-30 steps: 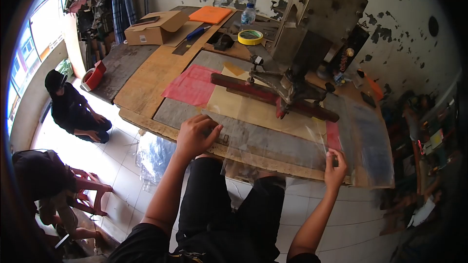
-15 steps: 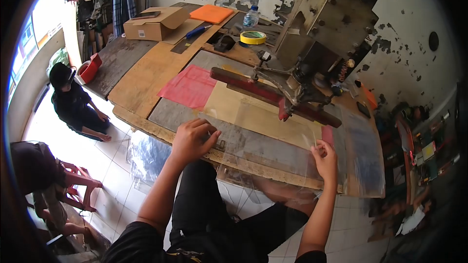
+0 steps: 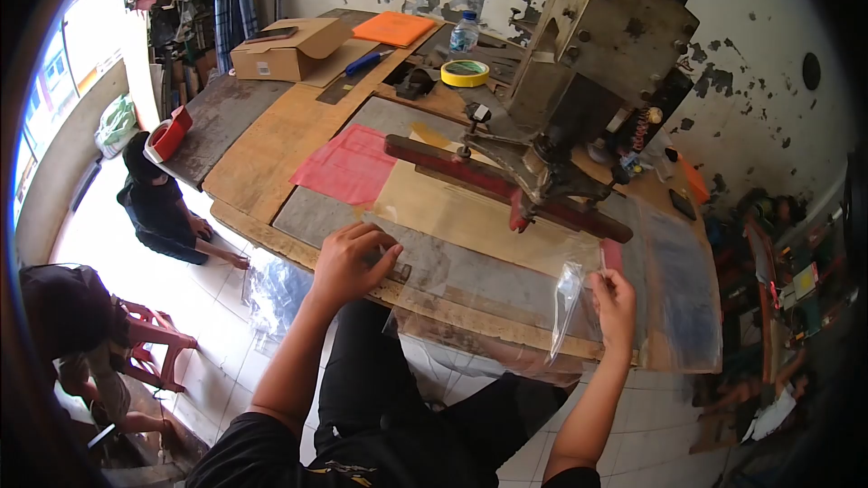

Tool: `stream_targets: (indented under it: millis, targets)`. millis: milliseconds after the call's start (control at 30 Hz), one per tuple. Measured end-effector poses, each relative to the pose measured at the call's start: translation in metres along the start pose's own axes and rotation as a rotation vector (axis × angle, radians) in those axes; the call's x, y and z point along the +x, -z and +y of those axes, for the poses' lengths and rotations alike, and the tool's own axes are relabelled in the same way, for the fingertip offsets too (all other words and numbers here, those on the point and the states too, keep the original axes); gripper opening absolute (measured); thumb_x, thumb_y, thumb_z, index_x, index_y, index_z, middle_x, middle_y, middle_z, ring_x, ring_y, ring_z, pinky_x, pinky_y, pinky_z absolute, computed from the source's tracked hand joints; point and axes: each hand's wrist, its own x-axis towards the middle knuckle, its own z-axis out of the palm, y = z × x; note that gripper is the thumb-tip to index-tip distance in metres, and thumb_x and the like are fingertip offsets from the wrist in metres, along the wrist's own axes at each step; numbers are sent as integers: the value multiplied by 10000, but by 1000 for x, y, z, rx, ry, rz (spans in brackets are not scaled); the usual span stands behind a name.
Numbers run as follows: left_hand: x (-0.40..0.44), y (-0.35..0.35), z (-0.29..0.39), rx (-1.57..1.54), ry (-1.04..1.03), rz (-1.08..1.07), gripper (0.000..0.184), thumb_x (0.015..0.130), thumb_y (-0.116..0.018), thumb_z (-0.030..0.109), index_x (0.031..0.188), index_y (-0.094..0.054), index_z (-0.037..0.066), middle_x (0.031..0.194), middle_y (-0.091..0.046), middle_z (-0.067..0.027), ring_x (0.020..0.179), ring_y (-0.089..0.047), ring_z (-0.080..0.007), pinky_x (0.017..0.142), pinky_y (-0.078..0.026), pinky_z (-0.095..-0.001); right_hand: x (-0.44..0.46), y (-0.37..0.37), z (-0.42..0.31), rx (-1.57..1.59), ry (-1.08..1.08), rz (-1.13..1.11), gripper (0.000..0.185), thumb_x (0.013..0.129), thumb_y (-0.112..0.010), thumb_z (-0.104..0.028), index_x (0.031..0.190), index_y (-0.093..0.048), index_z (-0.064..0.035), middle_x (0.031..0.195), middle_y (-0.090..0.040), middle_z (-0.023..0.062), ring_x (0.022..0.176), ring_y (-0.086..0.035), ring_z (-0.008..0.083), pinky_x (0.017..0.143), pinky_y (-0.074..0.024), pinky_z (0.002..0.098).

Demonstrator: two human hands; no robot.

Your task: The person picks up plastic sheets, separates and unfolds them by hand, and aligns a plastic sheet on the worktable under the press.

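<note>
My right hand (image 3: pixel 616 307) pinches the edge of a clear plastic sheet (image 3: pixel 567 307), which is creased and shiny beside the fingers. More clear plastic hangs over the table's front edge, above my lap. My left hand (image 3: pixel 348 262) is at the front edge of the table with its fingers curled and thumb close to the index finger; whether plastic is between them I cannot make out. Beyond my hands, a pale yellow sheet (image 3: pixel 434 206) and a red sheet (image 3: pixel 348 165) lie on the grey work plate (image 3: pixel 307 214). A press's long red bar (image 3: pixel 493 183) stands over the yellow sheet.
The metal press (image 3: pixel 579 63) rises at the back right. Yellow tape (image 3: pixel 465 74), a water bottle (image 3: pixel 464 33), a blue cutter (image 3: pixel 366 62) and a cardboard box (image 3: pixel 291 51) stand or lie at the back. Clear sheets (image 3: pixel 676 289) cover the right end. A person (image 3: pixel 163 212) crouches at left.
My right hand has moved slightly right with the plastic, whose edge now bunches into a bright fold. My left hand has barely moved. The person at left has leaned lower, reaching towards plastic.
</note>
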Motion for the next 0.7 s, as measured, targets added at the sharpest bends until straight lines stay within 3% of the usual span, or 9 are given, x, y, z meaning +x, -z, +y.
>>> stream_targets:
  millis: [67,167,233,367,433,467,500,567,700]
  targets:
    - [1,2,1,-10,40,-20,141,898,-807,212,896,-768,75,872,-704,-74,851,-687,-294,762,-543,-420,-17,7,3,79,94,4,232,1040,-760,-252,982,-694,-37,739,-563,-55,660,-493,36,618,-380,215]
    - [8,2,8,70,-36,-27,252,911,-808,275,1064,-777,79,1057,-719,-108,1046,-678,-307,930,-514,-458,-36,14,28,56,206,22,245,1043,-760,-276,1003,-694,-42,759,-567,-58,671,-500,38,633,-396,214]
    - [11,-3,23,110,37,-102,415,948,-785,368,1234,-743,70,1265,-697,-152,1248,-625,-341,1107,-430,-494,-50,13,35,77,239,18,269,1050,-750,-294,1007,-682,-38,832,-590,-28,714,-520,53,657,-410,221]
    - [8,-33,29,161,-41,-187,515,982,-750,416,1331,-693,42,1410,-650,-194,1380,-563,-376,1205,-369,-488,-61,18,47,261,434,-40,325,1049,-739,-330,989,-662,-20,921,-591,32,781,-561,102,695,-440,243]
    - [15,-37,41,-102,33,-278,524,1001,-732,425,1311,-688,6,1437,-629,-226,1394,-555,-387,1202,-384,-485,-67,21,42,229,530,11,339,1039,-748,-350,986,-663,-26,897,-581,27,767,-568,106,688,-445,251]
    - [16,-36,51,-218,73,-268,427,1044,-708,355,1232,-688,-27,1304,-717,-205,1269,-663,-328,1134,-467,-450,-70,25,40,225,531,18,339,1039,-748,-350,986,-663,-26,897,-581,27,767,-568,106,688,-445,251]
    - [17,-36,54,-223,66,-269,427,1044,-708,355,1232,-688,-27,1304,-717,-205,1269,-663,-328,1134,-467,-450,-72,27,39,230,535,49,341,1038,-750,-351,980,-662,-27,891,-583,28,756,-569,107,680,-444,254]
    - [19,-36,59,-752,342,-348,299,1093,-665,256,1125,-681,-41,1080,-785,-160,1037,-752,-242,977,-567,-388,-73,33,34,233,541,79,343,1036,-752,-352,974,-661,-28,886,-584,28,746,-571,109,673,-443,257]
    - [28,-10,83,-1000,374,-245,231,1110,-639,176,1044,-672,-43,926,-787,-120,850,-754,-168,819,-603,-327,-73,37,18,285,507,231,334,1029,-768,-342,974,-654,-33,840,-593,14,713,-566,103,639,-431,250]
